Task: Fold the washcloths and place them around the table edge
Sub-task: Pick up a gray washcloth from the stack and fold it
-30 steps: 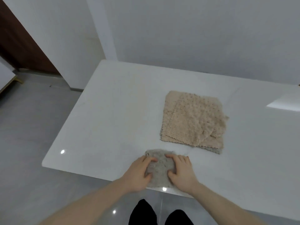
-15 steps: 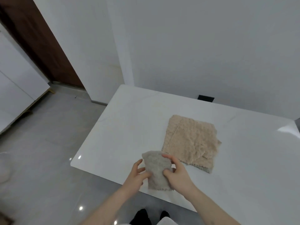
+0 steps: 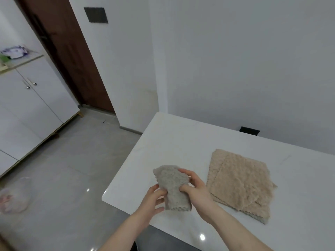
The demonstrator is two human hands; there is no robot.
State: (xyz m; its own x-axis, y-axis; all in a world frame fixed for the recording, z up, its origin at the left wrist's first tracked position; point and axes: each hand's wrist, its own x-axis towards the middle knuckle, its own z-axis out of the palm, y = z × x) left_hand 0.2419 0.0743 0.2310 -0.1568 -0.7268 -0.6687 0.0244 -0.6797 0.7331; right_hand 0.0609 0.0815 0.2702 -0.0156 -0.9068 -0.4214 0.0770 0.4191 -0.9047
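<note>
A folded grey washcloth is lifted off the white table, above its near left corner. My left hand holds its lower left side, thumb on the cloth. My right hand grips its right side, fingers curled over the edge. To the right, a stack of beige washcloths lies flat and unfolded on the table, with a grey one showing at the bottom edge.
The table's far edge stands against a white wall. A white cabinet stands at the left, a brown door behind it. A clear plastic bag lies on the grey tiled floor at the left.
The grey washcloth was pressed flat on the table's near edge, then both hands lifted it. My view has turned left and up, bringing the cabinet and door into sight.
</note>
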